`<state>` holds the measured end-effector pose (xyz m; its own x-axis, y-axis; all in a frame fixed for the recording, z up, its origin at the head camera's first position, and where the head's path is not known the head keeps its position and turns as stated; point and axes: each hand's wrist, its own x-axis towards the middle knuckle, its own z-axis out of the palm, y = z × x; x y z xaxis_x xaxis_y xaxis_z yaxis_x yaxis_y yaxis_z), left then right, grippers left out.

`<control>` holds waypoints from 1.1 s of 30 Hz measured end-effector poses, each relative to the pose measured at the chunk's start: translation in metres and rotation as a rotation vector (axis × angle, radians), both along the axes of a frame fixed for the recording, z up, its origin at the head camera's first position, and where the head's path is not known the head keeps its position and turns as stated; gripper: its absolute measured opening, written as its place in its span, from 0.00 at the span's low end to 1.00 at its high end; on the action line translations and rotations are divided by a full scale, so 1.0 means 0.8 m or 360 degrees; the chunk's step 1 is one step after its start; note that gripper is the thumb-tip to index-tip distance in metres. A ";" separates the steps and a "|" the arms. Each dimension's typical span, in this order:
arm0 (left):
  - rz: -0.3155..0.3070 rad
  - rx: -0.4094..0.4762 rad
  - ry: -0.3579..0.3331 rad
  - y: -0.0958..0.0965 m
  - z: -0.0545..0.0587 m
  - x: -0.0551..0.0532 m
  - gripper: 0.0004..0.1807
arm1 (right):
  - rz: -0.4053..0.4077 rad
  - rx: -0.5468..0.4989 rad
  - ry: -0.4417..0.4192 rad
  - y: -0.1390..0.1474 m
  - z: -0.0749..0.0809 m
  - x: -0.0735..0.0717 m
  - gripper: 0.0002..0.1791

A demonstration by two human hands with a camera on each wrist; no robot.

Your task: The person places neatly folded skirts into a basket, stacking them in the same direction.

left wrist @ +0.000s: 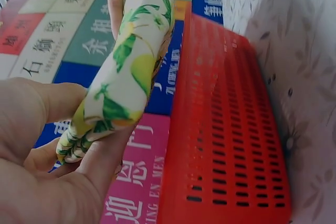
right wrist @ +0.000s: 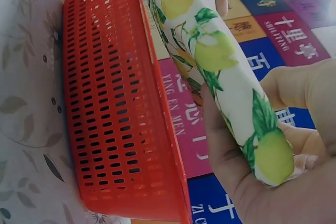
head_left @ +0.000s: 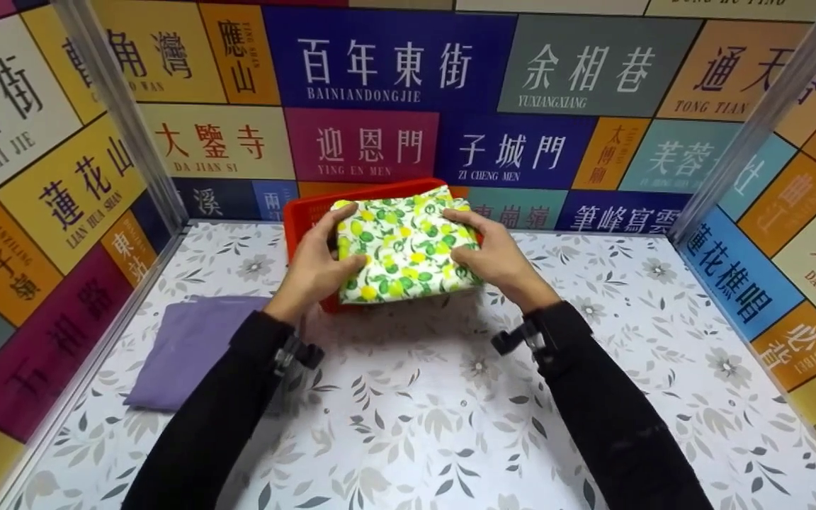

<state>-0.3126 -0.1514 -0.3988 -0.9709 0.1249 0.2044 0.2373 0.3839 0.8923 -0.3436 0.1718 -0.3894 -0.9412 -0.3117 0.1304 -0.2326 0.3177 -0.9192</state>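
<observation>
Above a red basket (head_left: 300,219), a folded lemon-print cloth (head_left: 408,248) is being held up, its long axis running left to right, its printed face showing upward. The left hand (head_left: 317,261) and right hand (head_left: 499,256) are pinching opposite ends, fingers bent around the cloth's thickness. Behind, the wall (head_left: 394,21) is showing "BAINIANDONGJIE," "YING EN MEN" and "ZI CHENG MEN."

The lemon-patterned cloth (head_left: 408,246) is white, yellow and green, the basket (head_left: 297,227) red, the plain cloth (head_left: 192,345) purple.
</observation>
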 end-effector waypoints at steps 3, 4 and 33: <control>0.0054 -0.0047 0.0000 -0.001 -0.001 -0.012 0.48 | 0.0033 0.0068 0.0035 -0.008 0.000 -0.015 0.45; 0.0072 -0.0055 0.0003 0.000 -0.002 -0.017 0.48 | 0.0043 0.0098 0.0058 -0.010 -0.001 -0.020 0.45; 0.0193 -0.0484 -0.0010 -0.017 -0.018 -0.049 0.26 | -0.0052 0.0737 0.0517 -0.051 -0.050 -0.073 0.31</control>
<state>-0.3520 -0.1647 -0.4133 -0.9835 0.0628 0.1695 0.1684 0.6582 0.7338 -0.4020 0.1306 -0.4290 -0.8855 -0.3770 0.2716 -0.4638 0.6825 -0.5649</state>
